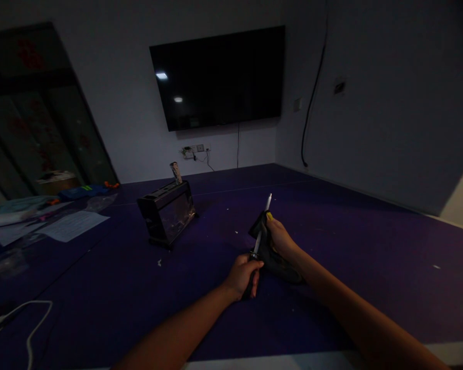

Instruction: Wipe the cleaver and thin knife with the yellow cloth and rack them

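My left hand (244,276) is closed around the dark handle of a sharpening steel (257,242), a slim pale rod with a collar at the handle. The rod slants up and away, its light tip showing beyond the cloth. Closed farther up, my right hand (281,237) grips a dark cloth (280,264) with a bit of yellow at the thumb. The cloth lies around or against the rod's middle and hides part of it; its lower end hangs toward the table. To the left stands a black knife block (165,210) with one patterned handle (175,172) sticking up.
The purple tabletop (216,303) carries small white scraps. At the left lie paper sheets (75,225), plastic bags, cloth items and a white cable (40,319). A television (219,77) hangs on the wall behind, above power sockets (195,149).
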`<state>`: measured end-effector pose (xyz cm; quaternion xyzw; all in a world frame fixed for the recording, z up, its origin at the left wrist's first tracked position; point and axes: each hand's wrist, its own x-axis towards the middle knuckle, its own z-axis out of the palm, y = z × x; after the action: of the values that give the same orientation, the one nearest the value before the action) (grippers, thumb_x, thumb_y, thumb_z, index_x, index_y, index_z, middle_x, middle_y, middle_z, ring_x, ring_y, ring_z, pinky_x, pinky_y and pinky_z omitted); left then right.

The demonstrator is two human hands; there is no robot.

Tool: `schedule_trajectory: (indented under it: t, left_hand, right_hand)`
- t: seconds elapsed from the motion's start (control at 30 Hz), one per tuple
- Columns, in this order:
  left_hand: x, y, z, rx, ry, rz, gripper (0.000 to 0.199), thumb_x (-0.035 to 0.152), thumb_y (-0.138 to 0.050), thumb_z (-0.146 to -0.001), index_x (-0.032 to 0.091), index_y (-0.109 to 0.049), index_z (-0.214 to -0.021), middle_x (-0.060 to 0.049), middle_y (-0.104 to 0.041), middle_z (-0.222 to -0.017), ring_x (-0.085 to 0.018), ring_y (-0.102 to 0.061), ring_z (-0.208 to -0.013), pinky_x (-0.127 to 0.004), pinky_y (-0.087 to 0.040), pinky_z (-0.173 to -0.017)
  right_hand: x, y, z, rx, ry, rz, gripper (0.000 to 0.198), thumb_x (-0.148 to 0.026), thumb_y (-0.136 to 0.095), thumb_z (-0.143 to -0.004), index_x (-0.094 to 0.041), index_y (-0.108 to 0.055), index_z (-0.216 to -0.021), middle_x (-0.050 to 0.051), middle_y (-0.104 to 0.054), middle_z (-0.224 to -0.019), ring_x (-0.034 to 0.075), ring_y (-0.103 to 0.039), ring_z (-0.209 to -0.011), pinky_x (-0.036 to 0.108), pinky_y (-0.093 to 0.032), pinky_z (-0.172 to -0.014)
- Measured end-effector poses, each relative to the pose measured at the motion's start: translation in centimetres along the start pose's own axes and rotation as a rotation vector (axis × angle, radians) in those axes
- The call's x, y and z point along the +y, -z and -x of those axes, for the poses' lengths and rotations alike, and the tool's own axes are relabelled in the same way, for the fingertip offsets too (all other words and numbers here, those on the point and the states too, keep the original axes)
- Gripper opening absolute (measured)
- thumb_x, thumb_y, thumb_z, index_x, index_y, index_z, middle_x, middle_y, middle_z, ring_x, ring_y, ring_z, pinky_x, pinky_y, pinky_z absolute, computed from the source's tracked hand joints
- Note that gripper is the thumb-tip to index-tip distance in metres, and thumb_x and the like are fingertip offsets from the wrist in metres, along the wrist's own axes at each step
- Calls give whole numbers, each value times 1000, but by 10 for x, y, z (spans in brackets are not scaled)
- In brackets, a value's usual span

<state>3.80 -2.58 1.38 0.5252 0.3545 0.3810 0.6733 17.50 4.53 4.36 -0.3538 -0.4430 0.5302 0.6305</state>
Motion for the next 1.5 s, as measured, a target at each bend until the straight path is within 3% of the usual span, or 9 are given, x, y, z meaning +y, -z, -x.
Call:
schedule_trajectory:
  t: [0.33, 0.6, 1.5]
  left_hand:
    - [-2, 1, 0, 15, -19, 1, 28, 42, -55, -64, 17, -43, -67, 8, -40, -36, -9, -35, -21, -19, -22, -24]
    - [-1, 0, 0, 32, -29, 15, 31, 45, -57, -63, 18, -43, -65, 8, -40, -36, -8, -35, -21, -18, -22, -24]
    - [-1, 1, -2, 105, -40, 54, 35, 47, -56, -64, 17, -41, -53, 7, -37, -33, -8, -35, -21, -18, -22, -24]
  right_hand:
    - [0, -5, 3, 3, 28, 100, 45, -62, -66, -53, -20, -50, -59, -6, -46, -45, 8, -38, -39, 21, -32, -38]
    - [2, -9, 5, -21, 67, 148, 44, -61, -65, -53, -20, -50, -59, -6, -44, -45, 8, -36, -40, 21, -30, -38]
    - [8, -9, 11, -202, 82, 325, 35, -53, -61, -66, -19, -53, -61, -5, -46, -50, 9, -39, -46, 20, -33, -43]
